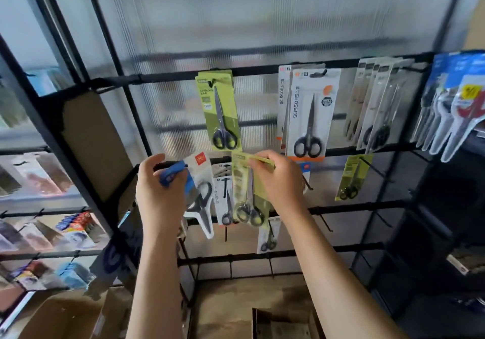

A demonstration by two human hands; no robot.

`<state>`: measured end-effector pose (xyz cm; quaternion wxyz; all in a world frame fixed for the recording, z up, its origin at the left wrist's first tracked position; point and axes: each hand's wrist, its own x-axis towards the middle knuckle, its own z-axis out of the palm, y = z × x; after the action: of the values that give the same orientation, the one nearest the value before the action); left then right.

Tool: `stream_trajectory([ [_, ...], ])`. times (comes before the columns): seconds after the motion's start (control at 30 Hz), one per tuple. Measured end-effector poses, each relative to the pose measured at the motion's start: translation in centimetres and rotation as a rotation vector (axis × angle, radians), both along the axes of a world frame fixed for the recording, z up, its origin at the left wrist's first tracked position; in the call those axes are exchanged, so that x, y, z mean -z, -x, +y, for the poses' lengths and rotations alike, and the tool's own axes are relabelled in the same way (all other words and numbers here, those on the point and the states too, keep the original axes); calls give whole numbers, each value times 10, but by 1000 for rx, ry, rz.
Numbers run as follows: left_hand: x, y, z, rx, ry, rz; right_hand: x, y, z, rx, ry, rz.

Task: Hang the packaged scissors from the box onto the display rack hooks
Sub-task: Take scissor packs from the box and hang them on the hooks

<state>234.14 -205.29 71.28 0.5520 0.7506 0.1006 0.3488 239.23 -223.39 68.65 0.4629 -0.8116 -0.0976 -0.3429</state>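
The yellow-green scissors pack looked light and flat: a thin card with a plastic blister, stiff along its length but easy to bend at the top edge. The best place to hold it was probably the top, beside the hanging hole, so the hole could meet a hook. It hung just below the green scissors pack already on the display rack.

The right hand pinched the top edge of the yellow-green pack between thumb and curled fingers. The left hand, to the left of that pack, gripped a blue-topped scissors pack with its fingers closed around the upper part. Whether the yellow-green pack sat on a hook could not be told.
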Motion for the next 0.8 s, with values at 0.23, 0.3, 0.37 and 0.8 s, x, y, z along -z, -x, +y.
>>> stream_trajectory([
  [0.23,-20,-20,23,60,299,-148,-57,-35,32,-94,-54,-197],
  [0.3,-25,-28,29,65,297,-161,-73,-45,39,-119,-59,-229],
  [0.37,-29,-35,36,70,274,-173,-87,-53,45,-140,-49,-250],
  [0.8,-44,-72,60,170,252,-200,-107,-85,66,-158,-16,-169],
])
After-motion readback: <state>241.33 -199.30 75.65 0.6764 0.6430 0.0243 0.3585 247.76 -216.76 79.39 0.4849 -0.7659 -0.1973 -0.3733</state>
